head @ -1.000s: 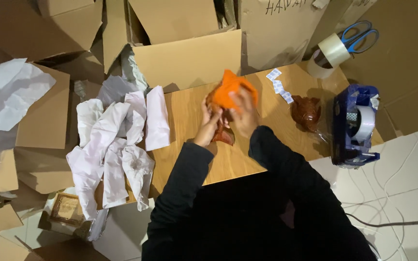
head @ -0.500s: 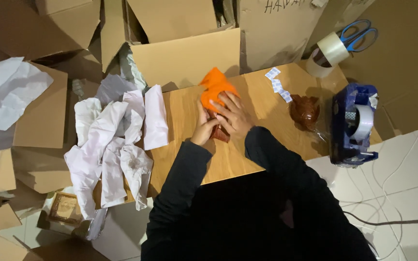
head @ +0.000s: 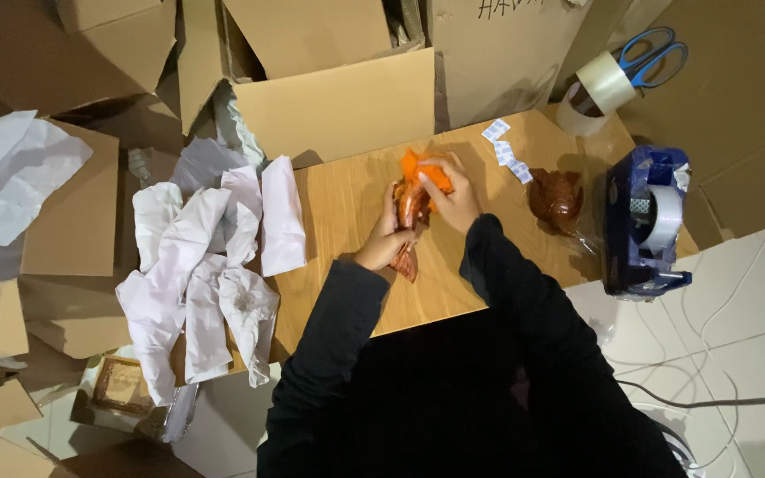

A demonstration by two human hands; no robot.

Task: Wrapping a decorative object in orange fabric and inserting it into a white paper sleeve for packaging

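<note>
Both hands hold a shiny brown wrapped thing (head: 407, 232) in the middle of the wooden table (head: 347, 204): the left hand (head: 384, 243) is closed around its lower side, and the right hand (head: 452, 196) is curled tight over the orange paper (head: 418, 168) on its top. To the right on the table sit a brown figure (head: 556, 198) and a blue tape holder (head: 646, 221), and crumpled white paper (head: 210, 257) lies on the table's left end.

Crumpled paper sheets (head: 210, 265) lie left on the table (head: 347, 204); tape dispenser (head: 648, 221) sits right; open box (head: 329, 80) stands above.
</note>
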